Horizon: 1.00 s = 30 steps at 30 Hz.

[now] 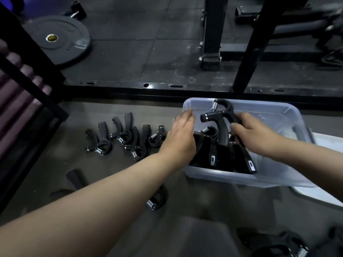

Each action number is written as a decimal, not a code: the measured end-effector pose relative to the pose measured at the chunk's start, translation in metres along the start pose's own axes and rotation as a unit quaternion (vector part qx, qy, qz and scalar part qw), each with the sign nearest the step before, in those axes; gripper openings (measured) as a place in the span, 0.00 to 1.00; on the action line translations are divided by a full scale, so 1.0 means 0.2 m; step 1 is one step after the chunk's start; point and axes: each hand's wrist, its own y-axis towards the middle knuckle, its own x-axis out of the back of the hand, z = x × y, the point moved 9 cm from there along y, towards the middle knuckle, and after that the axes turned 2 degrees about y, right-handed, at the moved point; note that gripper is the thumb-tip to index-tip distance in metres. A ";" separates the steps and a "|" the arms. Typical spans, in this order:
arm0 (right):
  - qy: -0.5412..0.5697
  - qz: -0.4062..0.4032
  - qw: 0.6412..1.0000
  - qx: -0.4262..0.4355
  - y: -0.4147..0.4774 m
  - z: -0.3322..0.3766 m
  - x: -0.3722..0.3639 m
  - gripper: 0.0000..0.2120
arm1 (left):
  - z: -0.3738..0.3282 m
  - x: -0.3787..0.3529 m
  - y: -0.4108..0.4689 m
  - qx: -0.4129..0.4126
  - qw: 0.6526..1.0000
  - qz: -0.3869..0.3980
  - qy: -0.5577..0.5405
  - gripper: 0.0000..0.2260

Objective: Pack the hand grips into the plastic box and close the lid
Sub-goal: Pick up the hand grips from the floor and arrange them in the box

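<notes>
Far left of and beyond the translucent plastic box (pixel 269 112), a grey round weight plate (pixel 55 39) was seen flat on the floor; its lettering could not be read. Just left of the box, a row of black, spring-loaded hand grips (pixel 118 138) was not yet packed. The left hand (pixel 181 136) was laid over the box's left wall against a black handle; whether it was clasped could not be told. Above the box's packed grips, one black hand grip with a steel coil (pixel 220 123) was held by one handle in the curled fingers of the right hand (pixel 252 130). The grips were judged light, rigid and prone to tangle, best taken by a handle. Small pale windows (pixel 212 158) on packed handles showed nothing legible. Right of the box, a white lid (pixel 324 193) was lying off.
</notes>
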 end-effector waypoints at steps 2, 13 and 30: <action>-0.062 0.021 0.998 -0.027 -0.02 -0.10 0.02 0.07 | 0.00 0.01 -0.02 0.009 1.000 -0.026 -0.006 0.31; -0.191 0.049 0.963 -0.186 -0.08 -0.41 0.03 0.14 | 0.03 0.05 -0.04 0.037 0.996 -0.072 -0.030 0.28; -0.111 0.053 0.960 -0.250 -0.04 -0.58 -0.17 0.16 | 0.03 0.05 -0.04 0.035 0.996 -0.081 -0.014 0.27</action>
